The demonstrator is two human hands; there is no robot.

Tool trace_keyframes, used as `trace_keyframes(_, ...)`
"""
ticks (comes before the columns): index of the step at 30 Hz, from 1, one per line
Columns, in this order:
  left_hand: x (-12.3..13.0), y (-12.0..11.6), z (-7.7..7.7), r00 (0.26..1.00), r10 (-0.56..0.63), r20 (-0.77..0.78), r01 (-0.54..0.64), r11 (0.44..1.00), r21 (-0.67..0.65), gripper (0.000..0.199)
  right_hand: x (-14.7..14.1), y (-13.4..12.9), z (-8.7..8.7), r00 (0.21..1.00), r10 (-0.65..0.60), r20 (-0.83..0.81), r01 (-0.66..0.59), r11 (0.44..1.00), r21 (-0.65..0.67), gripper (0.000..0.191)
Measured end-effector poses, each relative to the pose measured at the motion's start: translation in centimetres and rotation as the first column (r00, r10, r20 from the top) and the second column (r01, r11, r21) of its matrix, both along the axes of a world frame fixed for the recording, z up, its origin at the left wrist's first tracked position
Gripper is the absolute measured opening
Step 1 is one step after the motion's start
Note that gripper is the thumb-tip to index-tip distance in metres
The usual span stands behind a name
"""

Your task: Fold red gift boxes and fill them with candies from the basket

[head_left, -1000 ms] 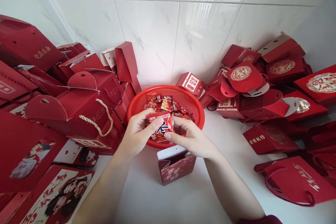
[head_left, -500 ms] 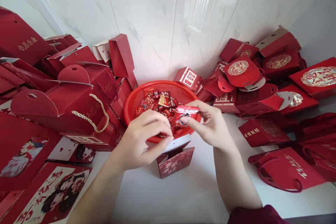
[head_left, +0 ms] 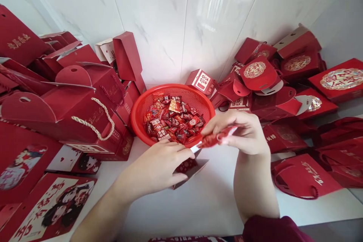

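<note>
My right hand [head_left: 241, 130] pinches a shiny red candy packet [head_left: 215, 139] over the right side of a small open red paper box [head_left: 193, 171]. My left hand [head_left: 159, 168] grips the box from its left side, fingers at the back near a white flap and thumb in front. The hand hides much of the box's left part. Just behind, a red plastic basket [head_left: 135, 111] holds many small wrapped candies [head_left: 178, 119], mostly red.
Red gift boxes crowd both sides, including one with a cream rope handle [head_left: 98, 121] on the left and a red handled box [head_left: 309, 176] on the right. A small red box [head_left: 200, 82] stands behind the basket, near the tiled wall [head_left: 153, 26].
My right hand has moved right and down with the packet, away from the basket and over the box. My left hand has lowered onto the box. The view has shifted slightly.
</note>
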State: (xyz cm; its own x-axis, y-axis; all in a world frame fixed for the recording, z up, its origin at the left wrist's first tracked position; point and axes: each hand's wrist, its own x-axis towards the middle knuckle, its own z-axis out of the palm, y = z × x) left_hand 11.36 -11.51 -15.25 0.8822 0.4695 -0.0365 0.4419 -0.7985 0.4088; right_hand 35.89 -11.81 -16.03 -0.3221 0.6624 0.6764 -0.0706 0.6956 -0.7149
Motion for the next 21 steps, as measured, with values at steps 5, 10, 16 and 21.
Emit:
trace_keyframes(5,0.0,0.1,0.0,1.0,0.012,-0.012,-0.013,0.997,-0.071,0.031,-0.4,-0.3,1.0,0.973,0.198,0.117,-0.198,0.98,-0.013,0.014)
trace_keyframes(10,-0.1,0.5,0.2,0.999,0.043,-0.001,-0.043,0.988,-0.151,0.033,-2.0,-1.4,1.7,0.854,0.218,0.473,-0.188,0.976,-0.109,0.01)
trace_keyframes(16,-0.4,1.1,0.1,0.999,0.033,-0.014,-0.035,0.985,-0.17,0.026,-3.2,-2.7,1.5,0.625,0.152,0.766,0.014,0.979,-0.206,0.014)
trace_keyframes(21,-1.3,1.5,0.3,1.0,0.014,-0.025,-0.02,0.971,-0.239,0.017,-3.6,-3.4,1.6,0.535,0.088,0.84,0.133,0.973,-0.186,0.02)
